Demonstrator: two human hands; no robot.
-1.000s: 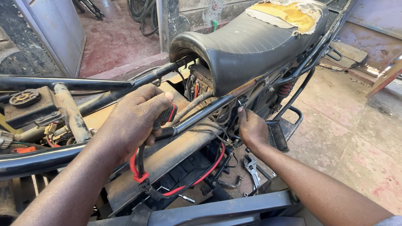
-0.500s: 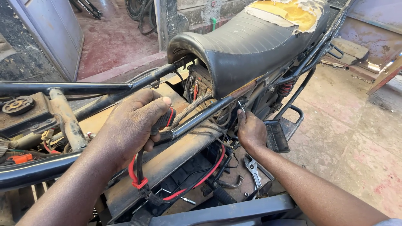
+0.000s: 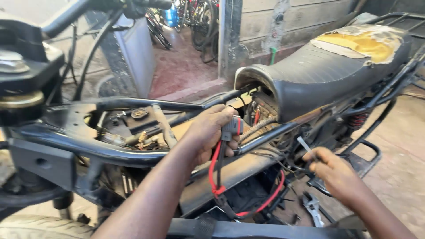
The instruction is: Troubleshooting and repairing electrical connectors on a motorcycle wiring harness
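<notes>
A stripped motorcycle frame (image 3: 133, 105) fills the view, with its black seat (image 3: 336, 75) at the upper right. My left hand (image 3: 210, 132) grips a grey plug connector (image 3: 232, 128) from which red and black wires (image 3: 214, 172) loop down into the frame. My right hand (image 3: 336, 170), lower right and beside the frame rail, pinches a thin pale strip (image 3: 306, 147) between its fingers, above a bundle of dark wires.
The seat's top is torn, showing yellow foam (image 3: 369, 42). Pliers (image 3: 313, 208) lie on the ground under my right hand. The steering head (image 3: 26, 71) stands at the far left. A doorway with bicycles (image 3: 195, 22) is behind. A footrest bracket (image 3: 367, 159) juts out at right.
The view has swung left and up. My left hand lifted the grey connector clear of the rail. My right hand drew back from the frame and now holds a thin pale strip.
</notes>
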